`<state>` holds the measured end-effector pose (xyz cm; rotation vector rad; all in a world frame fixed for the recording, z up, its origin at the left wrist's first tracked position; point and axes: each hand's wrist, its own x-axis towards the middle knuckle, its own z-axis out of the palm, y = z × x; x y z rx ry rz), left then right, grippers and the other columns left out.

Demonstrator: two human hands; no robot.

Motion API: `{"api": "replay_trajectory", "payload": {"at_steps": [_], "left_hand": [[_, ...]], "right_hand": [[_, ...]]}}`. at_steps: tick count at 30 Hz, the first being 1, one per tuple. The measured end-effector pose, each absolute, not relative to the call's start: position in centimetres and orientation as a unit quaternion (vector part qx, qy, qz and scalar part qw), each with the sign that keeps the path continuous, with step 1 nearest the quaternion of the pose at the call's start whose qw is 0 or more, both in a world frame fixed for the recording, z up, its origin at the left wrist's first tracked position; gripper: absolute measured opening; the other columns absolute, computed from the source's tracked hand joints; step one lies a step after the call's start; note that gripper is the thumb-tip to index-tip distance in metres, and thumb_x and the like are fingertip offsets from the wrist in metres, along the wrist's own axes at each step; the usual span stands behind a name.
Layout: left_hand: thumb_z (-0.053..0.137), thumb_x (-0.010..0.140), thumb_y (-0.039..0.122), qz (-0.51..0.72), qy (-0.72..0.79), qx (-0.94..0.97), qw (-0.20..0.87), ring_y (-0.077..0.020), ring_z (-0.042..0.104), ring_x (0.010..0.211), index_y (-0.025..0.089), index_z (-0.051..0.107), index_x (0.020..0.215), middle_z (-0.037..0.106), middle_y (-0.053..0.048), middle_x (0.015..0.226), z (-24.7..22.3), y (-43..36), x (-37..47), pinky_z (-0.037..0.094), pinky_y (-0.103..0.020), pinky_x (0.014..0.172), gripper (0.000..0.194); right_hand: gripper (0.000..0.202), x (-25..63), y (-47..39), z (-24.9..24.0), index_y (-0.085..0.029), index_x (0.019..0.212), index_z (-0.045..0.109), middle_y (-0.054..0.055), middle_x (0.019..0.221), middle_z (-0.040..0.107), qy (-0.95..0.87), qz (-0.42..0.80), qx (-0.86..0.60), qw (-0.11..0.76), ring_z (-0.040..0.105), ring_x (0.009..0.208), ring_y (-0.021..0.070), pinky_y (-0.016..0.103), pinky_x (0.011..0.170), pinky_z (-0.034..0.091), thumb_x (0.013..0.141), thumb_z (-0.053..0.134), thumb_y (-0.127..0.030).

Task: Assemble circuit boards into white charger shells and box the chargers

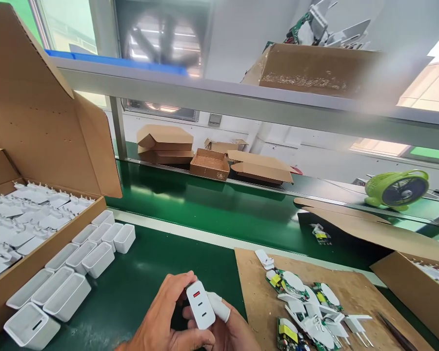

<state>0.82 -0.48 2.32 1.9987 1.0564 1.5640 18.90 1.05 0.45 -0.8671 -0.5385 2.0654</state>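
Note:
A white charger point(202, 306) with one red port and two small dark slots is held between my two hands, its port face turned up towards me. My left hand point(159, 317) is closed on it, with fingers along its far side and the thumb at the lower edge. My right hand point(237, 334) grips it from the right; a white cover wraps one fingertip. White plastic housings point(68, 295) stand in rows to the left. On the right, green circuit boards point(292, 285) with white plates and yellow parts lie in a pile on a brown cardboard sheet point(252, 287).
An open carton point(91, 207) of white parts stands at the left. A dark pointed tool point(395, 331) lies at the cardboard's right side, near another carton point(417, 282). Behind are a green belt point(205, 209), small boxes point(208, 163) and a green fan point(398, 189). A shelf point(212, 95) crosses overhead.

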Motion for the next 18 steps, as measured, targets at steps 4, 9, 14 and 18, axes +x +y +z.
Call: {"api": "replay_trajectory", "payload": {"at_steps": [4,9,14,18], "left_hand": [[0.064,0.099,0.062,0.555,0.39,0.718,0.157,-0.018,0.065,0.083,0.028,0.04,0.15,0.065,-0.004,0.104,2.6,-0.3,0.9,0.062,-0.028,0.075,0.065],[0.062,0.099,0.065,0.56,0.4,0.713,0.132,-0.0173,0.065,0.079,0.028,0.042,0.149,0.066,-0.004,0.099,3.0,-0.1,1.0,0.062,-0.026,0.071,0.065],[0.055,0.097,0.074,0.555,0.4,0.719,0.122,-0.0228,0.067,0.096,0.026,0.038,0.152,0.065,-0.01,0.116,3.0,0.0,0.6,0.063,-0.033,0.081,0.075],[0.05,0.102,0.069,0.526,0.434,0.719,0.134,-0.0301,0.059,0.121,0.025,0.033,0.155,0.056,-0.016,0.136,3.0,-0.2,-0.3,0.058,-0.044,0.098,0.071]], "right_hand": [[0.057,19.2,0.8,1.1,-0.011,0.115,0.073,0.014,0.097,0.079,-0.226,0.828,-0.344,0.382,0.075,0.083,0.0215,0.027,0.071,0.06,0.077,0.089,-0.051],[0.059,18.9,0.5,0.7,-0.011,0.119,0.072,0.015,0.101,0.079,-0.245,0.825,-0.344,0.374,0.075,0.083,0.0226,0.034,0.08,0.061,0.081,0.086,-0.053],[0.048,19.6,1.3,1.6,-0.017,0.111,0.074,0.013,0.102,0.079,-0.404,0.692,-0.405,0.439,0.076,0.091,0.0281,0.041,0.084,0.063,0.086,0.079,-0.058],[0.028,22.5,2.0,4.8,-0.027,0.123,0.072,0.009,0.12,0.075,-0.698,0.308,-0.429,0.483,0.07,0.119,0.0275,0.038,0.106,0.057,0.095,0.072,-0.028]]}}
